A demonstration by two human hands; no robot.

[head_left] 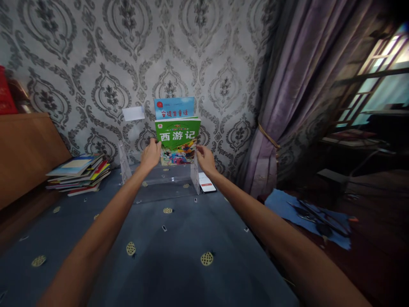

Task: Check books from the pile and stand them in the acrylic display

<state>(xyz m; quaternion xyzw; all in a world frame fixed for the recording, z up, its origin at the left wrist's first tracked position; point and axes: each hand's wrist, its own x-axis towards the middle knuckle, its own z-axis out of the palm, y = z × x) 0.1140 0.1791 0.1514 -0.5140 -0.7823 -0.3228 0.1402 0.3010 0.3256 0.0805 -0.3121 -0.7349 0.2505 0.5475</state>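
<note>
A green picture book (177, 147) with white Chinese characters is held upright, its front cover facing me. My left hand (151, 154) grips its left edge, and my right hand (206, 159) pinches the lower right edge. Behind it a blue book (174, 107) with red characters stands taller, its lower part hidden. Both are at a clear acrylic stand (194, 179) on the cloth; whether the green book's bottom touches the stand I cannot tell. Beside the stand's right panel a phone (207, 182) with a lit white screen lies on the cloth.
A messy stack of books (81, 170) lies at the left, near a wooden cabinet (28, 149). A white card (133, 113) shows above the stand's left side. Dark blue patterned cloth (166, 256) covers the table. At right are a purple curtain (281, 94) and tools on blue cloth (277, 204).
</note>
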